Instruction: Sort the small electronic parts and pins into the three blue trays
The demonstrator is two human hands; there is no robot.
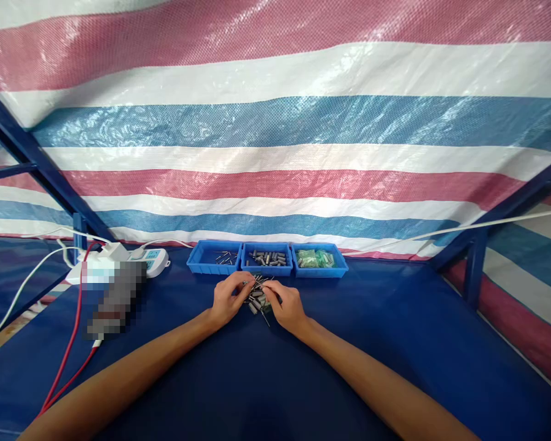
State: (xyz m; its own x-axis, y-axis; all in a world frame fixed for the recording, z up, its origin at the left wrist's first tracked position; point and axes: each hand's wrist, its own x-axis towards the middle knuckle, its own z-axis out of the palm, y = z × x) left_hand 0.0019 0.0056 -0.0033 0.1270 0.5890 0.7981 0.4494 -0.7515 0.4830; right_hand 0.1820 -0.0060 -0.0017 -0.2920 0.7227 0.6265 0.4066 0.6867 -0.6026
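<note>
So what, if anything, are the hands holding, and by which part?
Can't tell: the left hand and right hand are at the small metal parts, but anything pinched there is too small to make out.

Three bins [267, 270] side by side behind a pile of parts [257, 298], power strip [157, 262] to their left

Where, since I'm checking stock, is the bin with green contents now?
In the head view, that bin stands right of the middle bin, beyond the right hand.
</note>
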